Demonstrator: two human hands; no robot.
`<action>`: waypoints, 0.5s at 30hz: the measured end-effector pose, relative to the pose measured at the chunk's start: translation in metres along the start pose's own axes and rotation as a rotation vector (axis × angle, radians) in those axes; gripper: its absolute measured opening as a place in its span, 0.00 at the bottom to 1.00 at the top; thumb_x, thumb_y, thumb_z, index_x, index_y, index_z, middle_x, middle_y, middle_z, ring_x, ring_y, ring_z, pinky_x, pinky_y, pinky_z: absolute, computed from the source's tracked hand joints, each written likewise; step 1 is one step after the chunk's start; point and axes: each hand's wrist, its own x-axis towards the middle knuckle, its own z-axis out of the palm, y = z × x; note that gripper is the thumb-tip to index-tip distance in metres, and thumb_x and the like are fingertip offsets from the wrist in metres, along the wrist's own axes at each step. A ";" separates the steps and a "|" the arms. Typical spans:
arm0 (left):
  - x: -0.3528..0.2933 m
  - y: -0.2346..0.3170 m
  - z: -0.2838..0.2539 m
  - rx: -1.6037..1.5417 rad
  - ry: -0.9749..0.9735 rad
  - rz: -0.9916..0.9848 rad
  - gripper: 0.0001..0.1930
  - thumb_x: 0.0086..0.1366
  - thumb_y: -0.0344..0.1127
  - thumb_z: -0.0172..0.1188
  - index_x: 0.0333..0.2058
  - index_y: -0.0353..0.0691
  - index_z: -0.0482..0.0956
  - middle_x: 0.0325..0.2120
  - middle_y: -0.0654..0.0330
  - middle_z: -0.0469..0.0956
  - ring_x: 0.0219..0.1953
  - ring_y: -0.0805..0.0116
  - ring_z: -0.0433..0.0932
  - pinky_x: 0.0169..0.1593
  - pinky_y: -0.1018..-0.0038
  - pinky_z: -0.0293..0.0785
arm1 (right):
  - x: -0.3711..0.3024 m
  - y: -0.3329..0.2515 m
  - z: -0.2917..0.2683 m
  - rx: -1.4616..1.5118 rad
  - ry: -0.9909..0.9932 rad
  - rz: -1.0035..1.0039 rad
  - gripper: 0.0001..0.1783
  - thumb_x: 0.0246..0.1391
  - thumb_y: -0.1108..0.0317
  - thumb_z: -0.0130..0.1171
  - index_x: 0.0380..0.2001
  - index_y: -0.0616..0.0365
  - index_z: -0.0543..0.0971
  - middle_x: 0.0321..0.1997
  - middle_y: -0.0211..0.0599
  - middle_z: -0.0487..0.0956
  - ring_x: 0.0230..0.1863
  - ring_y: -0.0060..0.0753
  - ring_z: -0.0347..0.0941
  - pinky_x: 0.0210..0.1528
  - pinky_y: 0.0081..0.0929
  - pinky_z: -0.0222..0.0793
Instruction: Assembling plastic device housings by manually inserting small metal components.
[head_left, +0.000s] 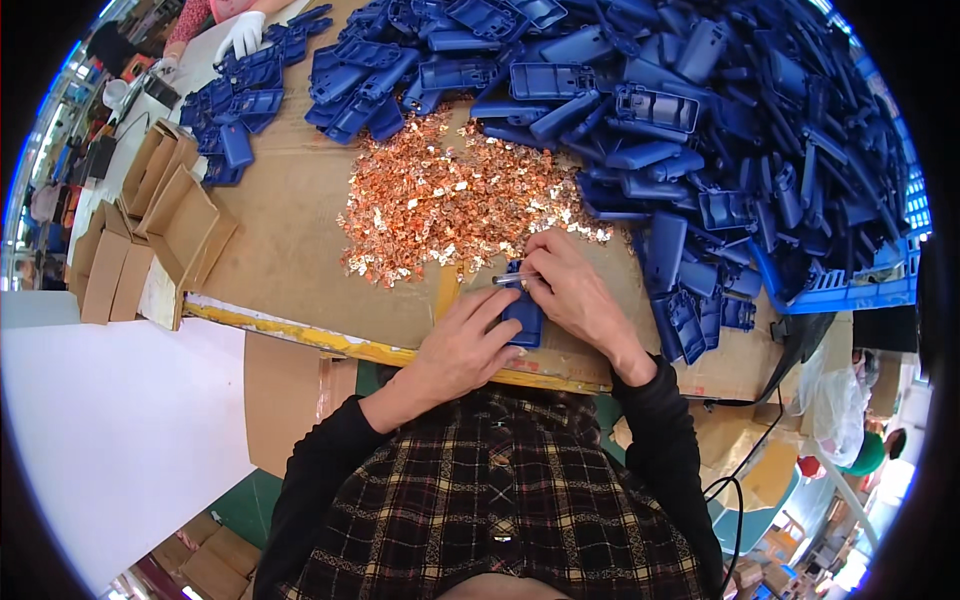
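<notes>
A blue plastic casing [524, 325] lies on the cardboard-covered table top near its front edge. My left hand [462, 343] holds it from the left, with bent fingers resting along its side and top. My right hand [572, 292] is closed at the casing's far end, its fingers pinched around a slim pen-like rod [512, 279] with a clear or silvery shaft. The rod lies across the casing, and its tip reaches toward my left fingers. Just beyond both hands spreads a heap of small copper-coloured metal pieces [455, 200]. The casing's inside is mostly hidden by my hands.
Blue casings [700, 60] are piled high at the back and right, partly in a blue plastic crate [850, 290]. More casings [245, 90] lie at far left, by a co-worker's white-gloved hand [243, 36]. Open cardboard boxes [180, 225] stand left. A black cable [738, 500] hangs at right.
</notes>
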 end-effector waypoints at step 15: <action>0.005 0.005 -0.002 0.070 -0.073 -0.043 0.20 0.53 0.38 0.68 0.42 0.40 0.73 0.55 0.52 0.68 0.56 0.51 0.66 0.57 0.58 0.67 | 0.007 -0.011 -0.006 0.479 0.031 0.367 0.06 0.55 0.74 0.57 0.33 0.58 0.70 0.31 0.30 0.69 0.34 0.26 0.66 0.40 0.26 0.64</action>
